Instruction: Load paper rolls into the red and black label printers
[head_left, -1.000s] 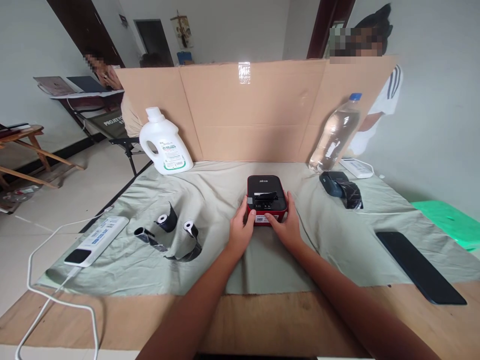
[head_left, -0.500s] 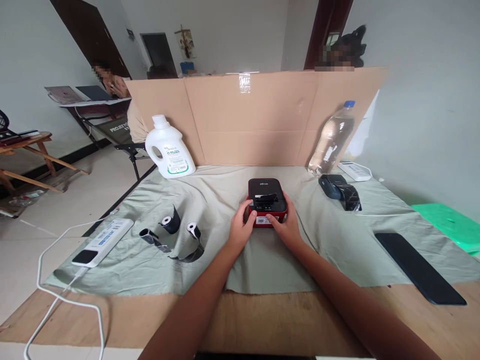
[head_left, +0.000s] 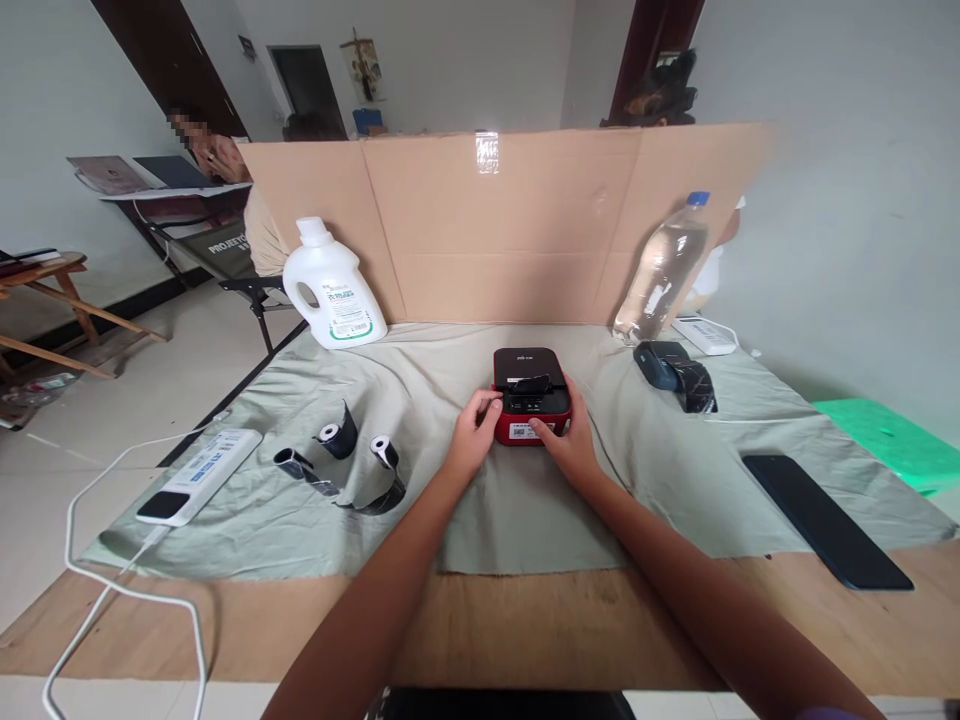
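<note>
A small black-and-red label printer (head_left: 532, 368) sits on the grey-green cloth, with a strip of black paper sticking up from its slot. My left hand (head_left: 474, 425) is closed against its left side, thumb and index finger meeting at the edge of the lid. Around the right side wraps my right hand (head_left: 572, 440), its thumb on the white label at the front. To the left stand rolls of black label paper, one roll (head_left: 339, 435) behind and another (head_left: 384, 453) to the right, with part of their strips unrolled. The far fingers of both hands are partly hidden by the printer.
A white jug (head_left: 334, 285) and a clear bottle (head_left: 664, 270) stand before the cardboard screen (head_left: 495, 230). A white power strip (head_left: 199, 478) with a cable lies left. On the right are a phone (head_left: 829, 520) and a dark device (head_left: 664, 367) with a black strip.
My left thumb has moved from the printer's front up to its left edge, beside the index finger. My right hand keeps its hold. The whole view has shifted slightly.
</note>
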